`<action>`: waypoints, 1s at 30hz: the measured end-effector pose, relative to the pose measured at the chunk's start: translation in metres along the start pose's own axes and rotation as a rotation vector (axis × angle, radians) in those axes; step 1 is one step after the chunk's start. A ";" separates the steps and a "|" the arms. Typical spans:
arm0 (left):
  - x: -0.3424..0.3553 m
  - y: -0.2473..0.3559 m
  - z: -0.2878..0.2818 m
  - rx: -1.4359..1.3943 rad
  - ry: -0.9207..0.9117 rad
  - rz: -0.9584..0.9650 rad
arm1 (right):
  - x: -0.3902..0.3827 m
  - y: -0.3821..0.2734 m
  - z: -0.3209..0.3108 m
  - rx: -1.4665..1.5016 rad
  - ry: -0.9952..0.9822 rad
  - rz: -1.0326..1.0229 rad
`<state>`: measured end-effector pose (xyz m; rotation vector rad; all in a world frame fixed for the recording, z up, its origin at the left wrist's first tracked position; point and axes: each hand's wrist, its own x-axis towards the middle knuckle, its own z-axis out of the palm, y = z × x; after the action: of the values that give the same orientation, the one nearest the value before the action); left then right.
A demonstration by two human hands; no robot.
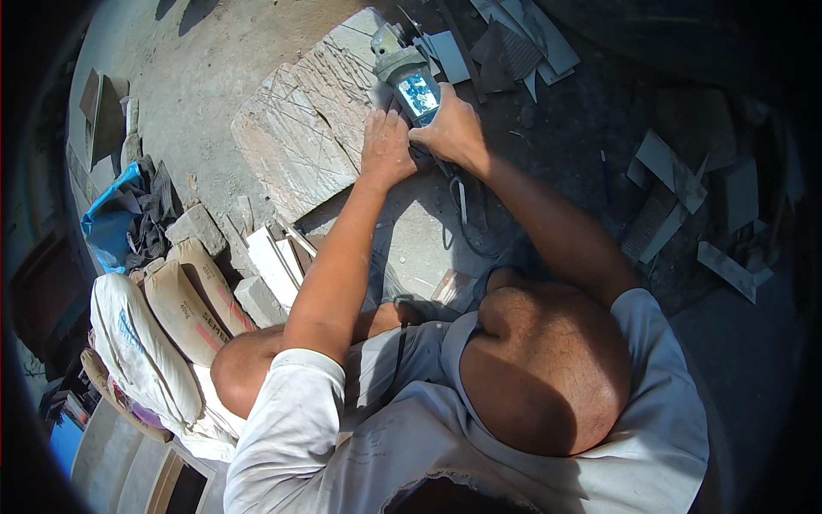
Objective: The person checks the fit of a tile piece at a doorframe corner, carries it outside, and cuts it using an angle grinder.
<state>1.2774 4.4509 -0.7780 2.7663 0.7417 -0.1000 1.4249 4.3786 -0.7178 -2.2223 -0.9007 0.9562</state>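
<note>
Blue plastic sheet (pixel 104 240) lies crumpled at your far left, thin and limp, against dark cloth (pixel 157 195). Nearer to you stand filled tan sacks (pixel 184 304) and a white sack (pixel 141 343), rounded and bulging; expect them to be heavy and to sag if lifted. To their right, note the rough grey block (pixel 259 301) and the stiff, straight-edged white strips (pixel 267 257).

Ahead, the scored slab (pixel 295 137) rests low over the grey floor (pixel 214 68); its pale, dusty face is crossed by many straight grooves and should feel coarse.

Your left hand (pixel 387 150) is at the slab's right edge, back upward, fingers together and nearly straight, close against the power tool (pixel 407 77). Whether it grips anything cannot be told from this view.

The power tool is in front of you at the slab's right edge, grey head pointing away, shiny blue body toward you. Your right hand (pixel 455 127) is wrapped around the body. Treat the tool as rigid, dense and probably head-heavy; dust may make the casing slippery. Grasp the body, with fingers behind the head. Flexible cable (pixel 485 254) loops below.

At far right, broken tiles (pixel 672 171) lie scattered: flat, angular, likely brittle and sharp-edged.
</note>
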 end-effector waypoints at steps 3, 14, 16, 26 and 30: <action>0.002 0.003 0.003 0.008 0.034 0.022 | 0.001 0.003 -0.002 -0.005 -0.013 0.000; 0.003 0.008 -0.007 0.007 -0.134 -0.028 | 0.001 0.004 -0.002 0.003 0.019 -0.030; 0.000 0.007 -0.005 -0.008 -0.096 -0.036 | 0.001 0.001 -0.002 -0.001 0.013 -0.018; 0.004 0.009 -0.014 -0.127 -0.165 -0.074 | 0.001 0.001 -0.006 -0.010 -0.047 0.020; 0.000 0.004 -0.007 -0.152 -0.064 -0.053 | 0.001 -0.001 -0.007 -0.009 -0.048 0.007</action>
<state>1.2796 4.4495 -0.7699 2.5884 0.7727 -0.1364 1.4300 4.3780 -0.7136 -2.2197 -0.9203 1.0149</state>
